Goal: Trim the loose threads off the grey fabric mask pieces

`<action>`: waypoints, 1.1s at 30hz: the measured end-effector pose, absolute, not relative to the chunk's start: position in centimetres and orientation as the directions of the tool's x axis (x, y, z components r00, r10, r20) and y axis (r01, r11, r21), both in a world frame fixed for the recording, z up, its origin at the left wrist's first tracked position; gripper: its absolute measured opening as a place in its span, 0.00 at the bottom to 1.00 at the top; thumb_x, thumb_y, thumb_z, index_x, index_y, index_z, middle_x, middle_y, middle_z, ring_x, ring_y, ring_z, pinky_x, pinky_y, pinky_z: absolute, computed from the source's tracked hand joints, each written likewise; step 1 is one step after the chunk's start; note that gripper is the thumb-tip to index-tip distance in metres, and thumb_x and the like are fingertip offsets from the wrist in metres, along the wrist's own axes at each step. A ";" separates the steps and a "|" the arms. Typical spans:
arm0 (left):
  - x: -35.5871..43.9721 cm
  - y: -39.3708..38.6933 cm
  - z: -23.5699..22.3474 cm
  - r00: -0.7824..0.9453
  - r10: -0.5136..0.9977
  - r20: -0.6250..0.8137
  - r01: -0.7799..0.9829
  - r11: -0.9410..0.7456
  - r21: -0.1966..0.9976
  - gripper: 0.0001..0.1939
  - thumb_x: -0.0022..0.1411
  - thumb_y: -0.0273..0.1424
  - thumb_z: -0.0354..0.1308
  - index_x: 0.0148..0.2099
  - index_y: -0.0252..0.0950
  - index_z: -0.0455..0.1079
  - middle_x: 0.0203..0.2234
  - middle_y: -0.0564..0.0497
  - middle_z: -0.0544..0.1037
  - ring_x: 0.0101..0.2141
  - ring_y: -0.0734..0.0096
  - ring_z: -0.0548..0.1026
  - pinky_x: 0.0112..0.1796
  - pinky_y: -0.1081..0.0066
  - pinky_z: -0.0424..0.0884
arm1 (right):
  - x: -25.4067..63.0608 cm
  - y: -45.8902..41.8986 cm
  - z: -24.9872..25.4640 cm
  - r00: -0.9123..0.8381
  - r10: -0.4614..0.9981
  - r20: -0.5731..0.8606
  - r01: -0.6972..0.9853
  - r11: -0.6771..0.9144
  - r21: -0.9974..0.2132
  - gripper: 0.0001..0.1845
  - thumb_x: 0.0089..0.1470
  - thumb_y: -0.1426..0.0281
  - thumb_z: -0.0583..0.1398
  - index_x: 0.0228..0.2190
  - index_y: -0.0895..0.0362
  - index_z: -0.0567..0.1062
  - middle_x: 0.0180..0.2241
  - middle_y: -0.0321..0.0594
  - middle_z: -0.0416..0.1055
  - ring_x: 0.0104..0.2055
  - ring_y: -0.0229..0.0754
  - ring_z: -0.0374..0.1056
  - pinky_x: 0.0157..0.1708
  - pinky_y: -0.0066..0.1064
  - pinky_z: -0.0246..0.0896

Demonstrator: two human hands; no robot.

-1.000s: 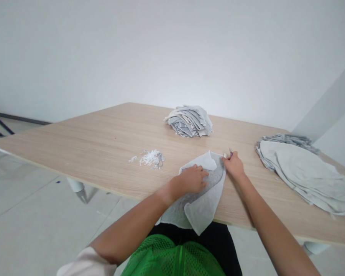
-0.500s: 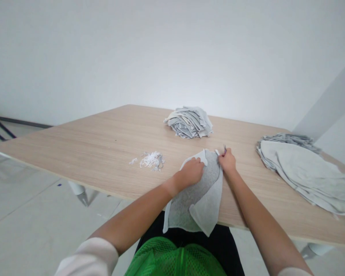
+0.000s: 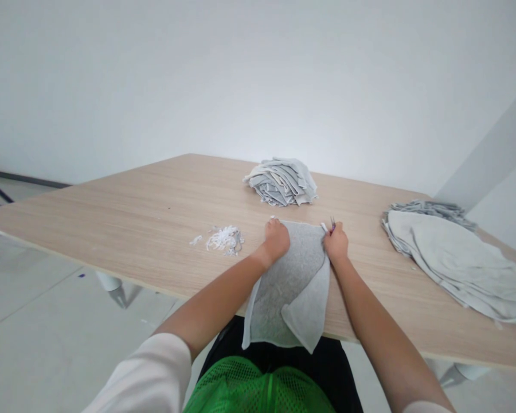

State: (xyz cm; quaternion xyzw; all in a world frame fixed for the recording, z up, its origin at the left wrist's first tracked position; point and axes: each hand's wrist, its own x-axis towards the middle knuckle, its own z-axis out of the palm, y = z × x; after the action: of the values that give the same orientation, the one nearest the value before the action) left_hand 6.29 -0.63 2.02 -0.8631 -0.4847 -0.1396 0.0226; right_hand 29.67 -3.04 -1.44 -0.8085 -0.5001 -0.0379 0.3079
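Note:
A grey cloth lies spread over the table's front edge, its lower end hanging down and its right side folded over in a paler flap. My left hand is closed on the cloth's far left corner. At the far right corner my right hand pinches the cloth. The same right hand also has a small metal-tipped tool with a purple part, perhaps thread snips, sticking up from its fingers; most of it is hidden.
A heap of white thread scraps lies on the wooden table, left of the cloth. Farther back sits a pile of folded grey cloths. At right is a larger stack of pale grey cloths. A wall stands behind the table.
My left hand has moved from the middle of the cloth to its far left corner, unfolding the turned-over edge. My right hand has shifted slightly left, still on its corner.

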 end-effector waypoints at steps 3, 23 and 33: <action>6.2 0.4 1.9 0.614 0.739 0.277 0.756 -0.652 0.062 0.19 0.72 0.34 0.50 0.57 0.30 0.74 0.55 0.32 0.74 0.58 0.46 0.69 0.57 0.52 0.66 | 29.8 -3.0 -1.5 0.538 0.754 0.378 0.817 -0.354 -0.455 0.13 0.64 0.73 0.53 0.50 0.60 0.66 0.38 0.50 0.75 0.39 0.50 0.72 0.37 0.34 0.59; 8.6 3.1 2.8 0.638 0.726 0.255 0.738 -0.672 0.066 0.16 0.71 0.32 0.52 0.53 0.35 0.77 0.50 0.39 0.78 0.51 0.55 0.75 0.53 0.59 0.68 | 28.7 -4.1 0.3 0.592 0.766 0.251 0.763 -0.432 -0.480 0.15 0.62 0.70 0.56 0.50 0.58 0.64 0.37 0.46 0.75 0.40 0.49 0.74 0.40 0.35 0.62; 11.5 4.0 0.5 0.737 0.588 0.332 0.576 -0.804 0.146 0.20 0.72 0.34 0.50 0.61 0.37 0.74 0.55 0.41 0.77 0.55 0.57 0.73 0.59 0.59 0.66 | 27.7 -3.7 0.1 0.488 0.834 0.256 0.801 -0.312 -0.512 0.20 0.58 0.66 0.61 0.50 0.56 0.63 0.36 0.44 0.75 0.39 0.50 0.74 0.39 0.36 0.63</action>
State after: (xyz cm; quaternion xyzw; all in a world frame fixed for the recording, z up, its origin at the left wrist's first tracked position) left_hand 11.47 4.00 0.53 -0.9318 -0.3124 -0.1840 -0.0169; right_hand 27.74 -3.72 0.12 -0.8093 -0.5050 0.0281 0.2987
